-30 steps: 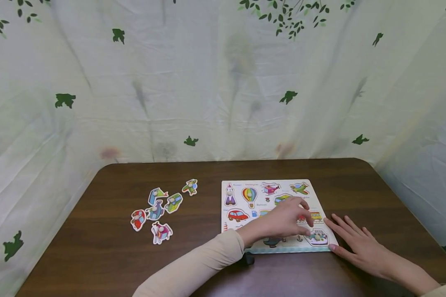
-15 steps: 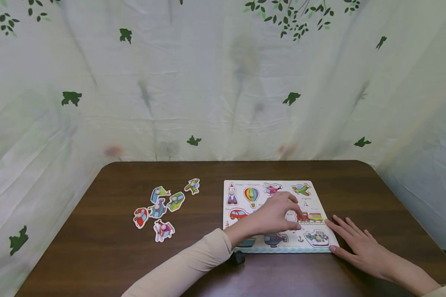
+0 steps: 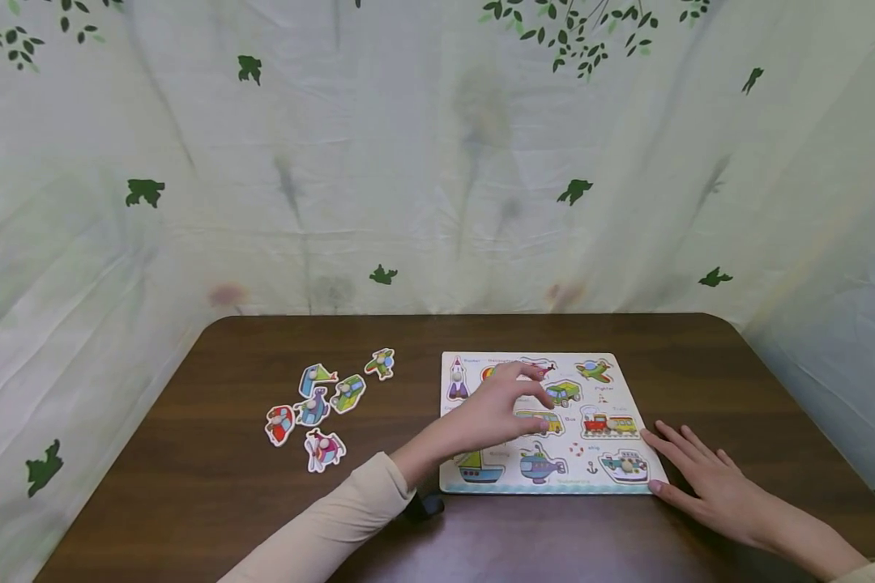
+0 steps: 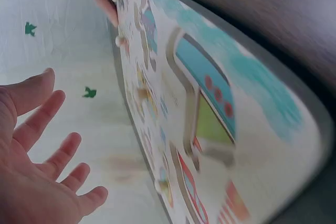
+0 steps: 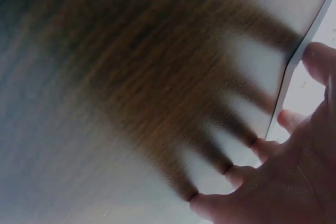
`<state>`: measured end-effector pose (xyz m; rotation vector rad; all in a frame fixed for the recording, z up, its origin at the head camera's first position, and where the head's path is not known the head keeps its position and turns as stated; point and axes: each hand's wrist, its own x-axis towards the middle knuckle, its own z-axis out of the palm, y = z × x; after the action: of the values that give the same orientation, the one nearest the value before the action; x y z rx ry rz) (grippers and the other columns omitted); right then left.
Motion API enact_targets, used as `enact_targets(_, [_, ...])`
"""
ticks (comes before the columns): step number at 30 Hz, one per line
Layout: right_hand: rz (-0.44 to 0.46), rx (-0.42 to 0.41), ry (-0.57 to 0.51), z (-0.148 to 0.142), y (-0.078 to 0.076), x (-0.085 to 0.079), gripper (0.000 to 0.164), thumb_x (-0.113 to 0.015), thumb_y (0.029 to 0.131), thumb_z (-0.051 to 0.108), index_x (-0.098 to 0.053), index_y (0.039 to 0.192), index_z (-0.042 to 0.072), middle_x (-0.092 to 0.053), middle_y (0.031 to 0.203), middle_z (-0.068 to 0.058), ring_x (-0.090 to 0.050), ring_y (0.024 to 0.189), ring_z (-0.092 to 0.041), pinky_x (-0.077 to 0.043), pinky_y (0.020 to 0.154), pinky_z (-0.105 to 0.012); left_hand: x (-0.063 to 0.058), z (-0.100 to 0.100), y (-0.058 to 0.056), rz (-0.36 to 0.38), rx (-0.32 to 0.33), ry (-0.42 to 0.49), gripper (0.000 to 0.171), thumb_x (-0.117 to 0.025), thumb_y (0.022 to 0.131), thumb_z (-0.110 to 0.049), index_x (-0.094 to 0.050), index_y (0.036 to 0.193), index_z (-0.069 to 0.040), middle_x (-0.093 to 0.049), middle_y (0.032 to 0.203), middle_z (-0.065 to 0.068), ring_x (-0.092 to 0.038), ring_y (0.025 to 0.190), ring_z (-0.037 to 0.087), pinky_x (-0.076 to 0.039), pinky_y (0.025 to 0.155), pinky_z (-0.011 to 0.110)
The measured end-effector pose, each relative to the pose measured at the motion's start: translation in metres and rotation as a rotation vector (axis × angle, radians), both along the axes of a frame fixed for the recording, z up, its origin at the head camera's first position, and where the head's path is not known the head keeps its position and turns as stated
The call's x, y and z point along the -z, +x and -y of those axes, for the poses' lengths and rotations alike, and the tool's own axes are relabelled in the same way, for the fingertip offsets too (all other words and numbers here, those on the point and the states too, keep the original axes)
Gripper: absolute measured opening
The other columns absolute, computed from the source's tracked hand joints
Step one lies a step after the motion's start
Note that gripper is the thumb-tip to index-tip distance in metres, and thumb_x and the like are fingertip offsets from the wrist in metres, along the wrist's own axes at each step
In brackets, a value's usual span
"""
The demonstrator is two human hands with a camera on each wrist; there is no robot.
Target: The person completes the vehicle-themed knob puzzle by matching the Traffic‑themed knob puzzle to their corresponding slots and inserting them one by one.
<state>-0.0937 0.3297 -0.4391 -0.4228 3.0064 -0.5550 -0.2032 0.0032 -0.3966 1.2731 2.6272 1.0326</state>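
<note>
My left hand [image 3: 492, 409] hovers over the left half of a white vehicle puzzle board [image 3: 594, 488], holding nothing. In the left wrist view its fingers [image 4: 68, 148] are spread apart, off the board. Beneath it are a bus [image 3: 550, 422] and a green truck [image 3: 563, 393]; the red car picture is hidden by the hand. My right hand [image 3: 714, 482] rests at the board's right side, fingers spread, with thumb and a fingertip [image 5: 287, 119] touching the edge and other fingertips on the table. The ship [image 3: 625, 465] and train [image 3: 608, 423] lie nearest to it.
Left of the board lie several loose knobbed pieces: a sailboat [image 3: 317, 379], a submarine [image 3: 312, 406], a red car [image 3: 280, 425], a green truck [image 3: 348, 393], a pink helicopter [image 3: 325, 450] and a plane [image 3: 381, 363]. A leaf-printed curtain [image 3: 437, 162] hangs behind the brown table [image 3: 219, 486].
My left hand has drawn back leftward from the train and ship side of the board to its left half, uncovering the train, ship and bus. My right hand has stayed at the board's edge.
</note>
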Motion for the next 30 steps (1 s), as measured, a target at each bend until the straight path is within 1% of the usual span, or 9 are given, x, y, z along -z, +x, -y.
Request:
enact_targets(3, [0.001, 0.001, 0.004, 0.000, -0.001, 0.001, 0.067, -0.063, 0.093, 0.046, -0.038, 0.151, 0.023, -0.031, 0.155, -0.018, -0.024, 0.137, -0.053, -0.020, 0.090, -0.077, -0.001, 0.010, -0.001, 0.006, -0.014, 0.006, 0.020, -0.076, 0.087, -0.026, -0.074, 0.105, -0.018, -0.052, 0.131, 0.001, -0.039, 0.129, 0.020, -0.031, 0.106, 0.036])
enact_targets(6, [0.000, 0.000, 0.004, -0.001, -0.001, 0.002, 0.067, -0.063, 0.093, 0.046, -0.037, 0.151, 0.024, -0.031, 0.155, -0.017, -0.024, 0.137, -0.053, -0.020, 0.090, -0.076, -0.003, 0.022, -0.003, 0.017, -0.028, 0.014, 0.021, -0.076, 0.087, -0.025, -0.073, 0.106, -0.017, -0.053, 0.129, 0.005, -0.040, 0.127, 0.024, -0.033, 0.105, 0.040])
enact_targets(10, [-0.001, 0.000, 0.001, -0.001, 0.000, 0.002, 0.067, -0.063, 0.094, 0.045, -0.037, 0.151, 0.024, -0.031, 0.155, -0.017, -0.024, 0.137, -0.053, -0.019, 0.090, -0.076, -0.003, 0.037, -0.005, 0.033, -0.052, 0.043, 0.020, -0.076, 0.087, -0.023, -0.073, 0.106, -0.017, -0.052, 0.128, 0.007, -0.040, 0.127, 0.026, -0.032, 0.105, 0.042])
enact_targets(15, [-0.011, 0.001, -0.006, -0.001, 0.001, 0.002, 0.066, -0.063, 0.094, 0.044, -0.038, 0.151, 0.023, -0.031, 0.155, -0.017, -0.023, 0.138, -0.052, -0.019, 0.091, -0.076, -0.006, 0.057, -0.008, 0.078, -0.101, 0.090, 0.019, -0.076, 0.086, -0.020, -0.072, 0.104, -0.018, -0.051, 0.131, 0.008, -0.038, 0.127, 0.025, -0.042, 0.097, 0.042])
enact_targets(17, [-0.012, 0.002, -0.005, -0.001, 0.002, 0.002, 0.067, -0.064, 0.093, 0.044, -0.037, 0.151, 0.023, -0.031, 0.155, -0.017, -0.023, 0.138, -0.052, -0.019, 0.091, -0.076, -0.008, 0.065, -0.008, 0.082, -0.120, 0.104, 0.018, -0.076, 0.086, -0.019, -0.072, 0.104, -0.018, -0.050, 0.133, 0.009, -0.037, 0.128, 0.027, -0.042, 0.096, 0.044])
enact_targets(19, [-0.006, 0.005, -0.001, -0.001, 0.001, 0.003, 0.067, -0.063, 0.093, 0.045, -0.037, 0.151, 0.024, -0.031, 0.155, -0.017, -0.023, 0.138, -0.052, -0.019, 0.091, -0.076, -0.009, 0.073, -0.009, 0.078, -0.137, 0.115, 0.018, -0.077, 0.085, -0.018, -0.072, 0.103, -0.018, -0.050, 0.133, 0.010, -0.036, 0.129, 0.029, -0.040, 0.098, 0.046])
enact_targets(22, [0.002, 0.009, 0.007, -0.001, 0.001, 0.003, 0.067, -0.062, 0.094, 0.046, -0.036, 0.152, 0.024, -0.031, 0.155, -0.017, -0.023, 0.138, -0.052, -0.019, 0.091, -0.076, -0.009, 0.083, -0.010, 0.045, -0.163, 0.109, 0.019, -0.078, 0.085, -0.018, -0.071, 0.103, -0.019, -0.051, 0.131, 0.008, -0.037, 0.129, 0.030, -0.034, 0.102, 0.048])
enact_targets(27, [0.005, 0.013, 0.003, -0.002, 0.001, 0.004, 0.067, -0.061, 0.094, 0.047, -0.036, 0.152, 0.025, -0.030, 0.155, -0.017, -0.023, 0.138, -0.052, -0.018, 0.091, -0.076, -0.008, 0.098, -0.012, 0.036, -0.209, 0.090, 0.018, -0.077, 0.085, -0.020, -0.072, 0.103, -0.017, -0.051, 0.130, 0.007, -0.039, 0.127, 0.030, -0.035, 0.102, 0.049])
enact_targets(30, [0.000, 0.009, -0.005, -0.002, 0.001, 0.004, 0.067, -0.062, 0.094, 0.047, -0.036, 0.152, 0.025, -0.030, 0.155, -0.016, -0.023, 0.138, -0.052, -0.018, 0.091, -0.076, -0.009, 0.109, -0.013, 0.014, -0.230, 0.086, 0.018, -0.078, 0.085, -0.018, -0.072, 0.102, -0.015, -0.052, 0.130, 0.009, -0.040, 0.126, 0.031, -0.035, 0.101, 0.050])
